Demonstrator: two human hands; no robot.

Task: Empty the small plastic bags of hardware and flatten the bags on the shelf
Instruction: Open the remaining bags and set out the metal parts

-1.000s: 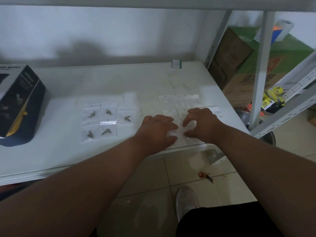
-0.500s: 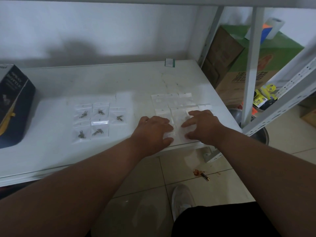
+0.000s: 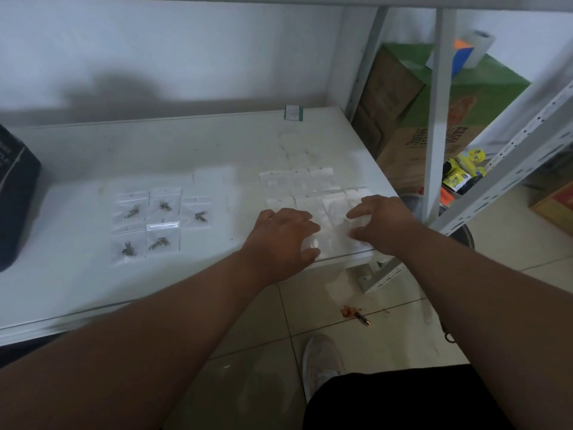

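My left hand [image 3: 283,235] and right hand [image 3: 379,223] press flat, fingers spread, on an empty bag [image 3: 330,234] (filled bags [image 3: 161,218] lie left of it, a dark box [image 3: 15,193] beyond).

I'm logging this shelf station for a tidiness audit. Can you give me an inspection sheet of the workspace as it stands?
Surface: white shelf, scuffed near the back.
Job's things: five filled bags of metal hardware, in two rows at left; flattened empty bags at right; one clear bag under both hands at the front edge.
Clutter: dark box at far left; small green-edged packet at the back.
Hands: left hand and right hand press on the clear bag, fingers spread.
Cables: nothing seen.
Surroundings: cardboard boxes and metal bowl at right; small debris on the tiled floor.
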